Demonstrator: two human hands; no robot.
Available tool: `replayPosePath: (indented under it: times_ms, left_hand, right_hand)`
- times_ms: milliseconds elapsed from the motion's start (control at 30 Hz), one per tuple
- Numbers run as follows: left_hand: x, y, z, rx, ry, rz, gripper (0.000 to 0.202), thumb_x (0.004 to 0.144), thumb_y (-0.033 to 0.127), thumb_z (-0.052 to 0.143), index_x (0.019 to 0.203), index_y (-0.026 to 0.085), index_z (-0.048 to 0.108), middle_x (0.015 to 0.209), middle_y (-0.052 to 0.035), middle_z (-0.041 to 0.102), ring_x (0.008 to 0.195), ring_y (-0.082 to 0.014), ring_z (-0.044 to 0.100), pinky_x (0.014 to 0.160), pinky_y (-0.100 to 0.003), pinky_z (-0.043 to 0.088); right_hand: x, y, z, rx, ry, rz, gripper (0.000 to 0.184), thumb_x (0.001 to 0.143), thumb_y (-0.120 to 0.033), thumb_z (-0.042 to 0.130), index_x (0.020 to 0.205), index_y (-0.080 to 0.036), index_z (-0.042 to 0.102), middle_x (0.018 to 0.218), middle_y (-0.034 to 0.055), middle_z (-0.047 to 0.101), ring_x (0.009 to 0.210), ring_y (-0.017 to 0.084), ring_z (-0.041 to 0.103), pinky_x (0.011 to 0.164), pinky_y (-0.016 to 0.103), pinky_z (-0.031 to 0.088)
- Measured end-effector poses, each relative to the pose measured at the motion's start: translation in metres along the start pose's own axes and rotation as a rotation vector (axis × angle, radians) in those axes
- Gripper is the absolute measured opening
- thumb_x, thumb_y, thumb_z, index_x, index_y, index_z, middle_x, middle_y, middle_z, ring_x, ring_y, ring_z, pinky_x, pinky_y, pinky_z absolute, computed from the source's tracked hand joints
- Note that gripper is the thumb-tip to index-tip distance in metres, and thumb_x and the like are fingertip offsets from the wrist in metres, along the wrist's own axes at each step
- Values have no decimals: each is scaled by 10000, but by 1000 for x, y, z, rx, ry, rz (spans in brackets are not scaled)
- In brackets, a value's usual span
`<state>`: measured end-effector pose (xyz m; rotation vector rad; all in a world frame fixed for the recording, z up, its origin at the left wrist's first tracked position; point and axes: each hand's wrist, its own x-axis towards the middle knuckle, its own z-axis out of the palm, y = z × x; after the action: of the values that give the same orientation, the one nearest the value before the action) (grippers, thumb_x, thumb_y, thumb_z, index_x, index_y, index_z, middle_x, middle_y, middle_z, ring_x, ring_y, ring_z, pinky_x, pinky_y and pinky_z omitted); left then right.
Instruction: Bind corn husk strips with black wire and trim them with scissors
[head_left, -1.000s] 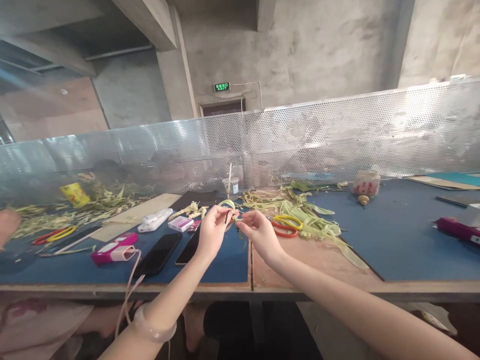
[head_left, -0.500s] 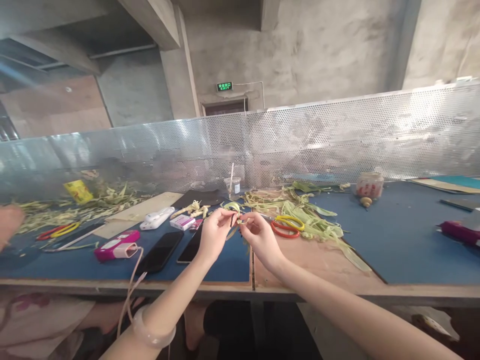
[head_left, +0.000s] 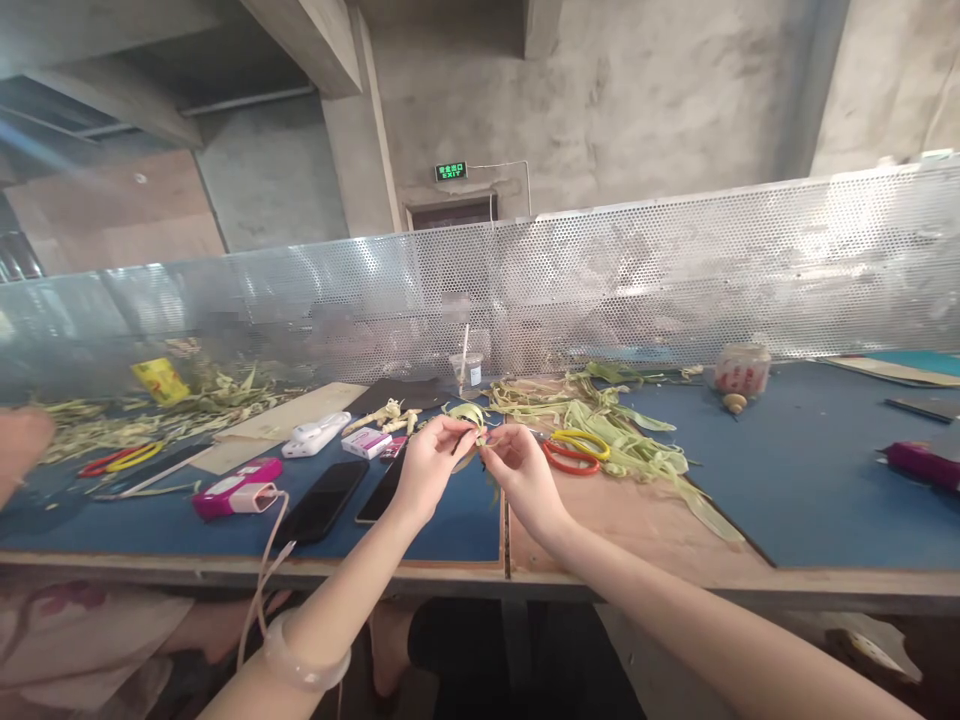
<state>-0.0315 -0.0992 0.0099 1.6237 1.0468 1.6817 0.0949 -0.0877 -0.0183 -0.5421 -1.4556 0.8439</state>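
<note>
My left hand and my right hand meet over the middle of the table, thumbs and fingertips pinched together. Between them is a small piece of pale green corn husk, its curled part rising above the left fingertips. A thin dark piece shows beside the left fingers; its kind is unclear. Just right of my right hand lie scissors with yellow and red handles, beside a spread of corn husks. A dark phone lies partly behind my left hand.
A black phone, a magenta device with a cable and a white power strip lie left. A plastic cup stands behind my hands, a jar at right. Another person's hand is at far left. A perforated metal screen backs the table.
My fingertips have shifted slightly around the husk, and the dark piece sits at a different angle. Both hands stay in nearly the same place.
</note>
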Motion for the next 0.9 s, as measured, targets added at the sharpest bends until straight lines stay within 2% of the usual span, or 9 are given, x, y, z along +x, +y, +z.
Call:
replayPosePath:
  times_ms: [167,367,500,700,800,900]
  left_hand:
    - [7,1,-6,58,-38,46,113,698,250,646,749,174,580,801,-46,683,803,-191,651,752,-333,510]
    - [21,-2,-18,154,-154,168,70,708,214,616,771,190,595,808,-35,679,810,-183,649,789,-340,503]
    - [19,-13,-25,180,-223,143,84,718,203,596,801,187,603,841,-48,679,807,-182,648,798,-351,502]
    - [3,-29,-29,258,-347,67,89,722,156,569,787,192,620,805,-39,683,795,-188,653,775,-335,506]
    - [-5,-33,-29,296,-418,3,82,715,175,588,777,197,636,786,-37,692,787,-206,663,756,-338,513]
    - [-11,-34,-28,290,-468,-38,71,734,202,580,767,198,643,784,-43,696,811,-215,665,784,-347,507]
  right_hand:
    - [11,5,-3,-151,-45,-59,189,756,-260,547,927,-198,497,767,1,579,692,141,560,639,278,453]
    - [38,21,-8,-373,-159,-256,185,713,-178,552,895,-210,547,856,26,571,802,173,526,720,315,425]
    - [46,34,-13,-483,-326,-375,201,692,-120,546,874,-202,517,837,24,550,797,166,518,715,299,424]
    - [41,45,-24,-664,-544,-473,182,683,-97,561,828,-194,512,799,29,541,765,179,482,708,312,395]
    - [33,39,-33,-729,-641,-500,163,692,-100,563,822,-195,536,802,40,555,796,195,471,726,324,386]
    - [21,25,-41,-769,-667,-504,307,675,-17,486,919,-193,551,894,62,565,874,213,447,787,357,371]
